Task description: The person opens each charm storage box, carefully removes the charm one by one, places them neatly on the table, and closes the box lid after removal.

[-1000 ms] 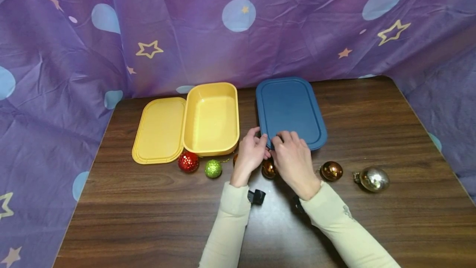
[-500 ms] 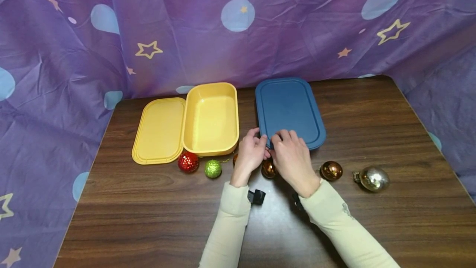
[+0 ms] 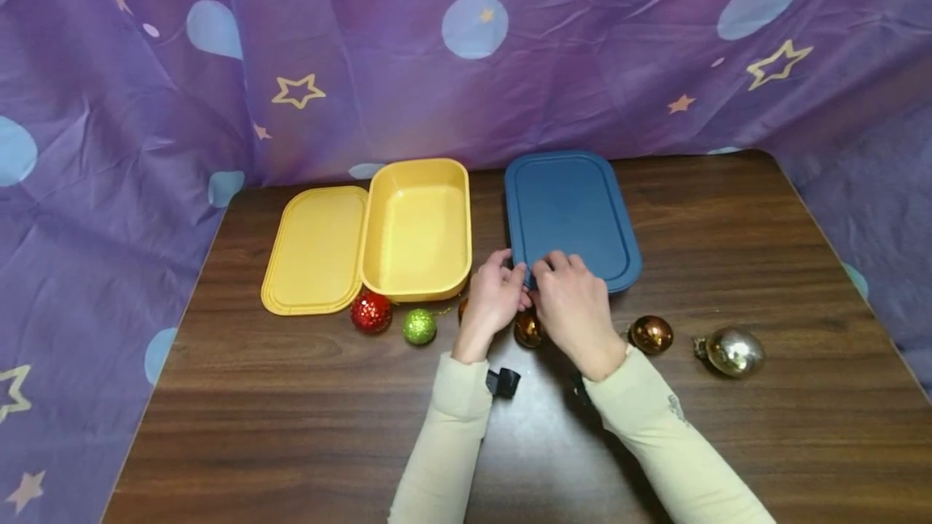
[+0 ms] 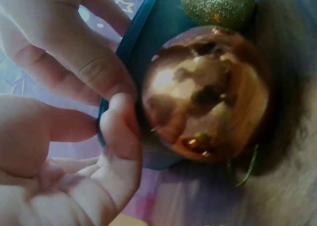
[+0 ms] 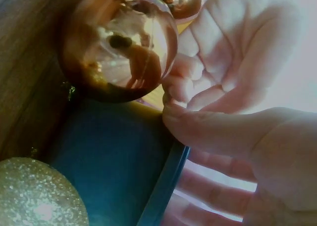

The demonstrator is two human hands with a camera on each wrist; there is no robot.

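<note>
A blue lid [image 3: 571,213] covers a blue box whose wall [image 5: 109,156] shows in the right wrist view. My left hand [image 3: 493,297] holds the near left corner of the lid, thumb and finger at its rim [image 4: 136,35]. Beside it my right hand [image 3: 573,306] grips the near edge, fingers bent over the top and thumb [image 5: 213,129] below the rim. The fingertips of both hands meet at the corner. Just in front of the box lies a shiny bronze bauble [image 3: 527,329], next to a gold glitter bauble [image 4: 218,7] that my right hand hides from the head view.
Left stands an open yellow box [image 3: 418,233], its yellow lid [image 3: 316,249] beside it. Along the front lie a red bauble [image 3: 371,313], a green one [image 3: 419,327], a half-hidden bronze one [image 3: 462,310], another bronze one [image 3: 651,335] and a silver one [image 3: 734,352]. A purple curtain hangs behind.
Both hands stay at the lid's near left corner, with hardly any movement. The head view has shifted slightly; the boxes and baubles keep their places.
</note>
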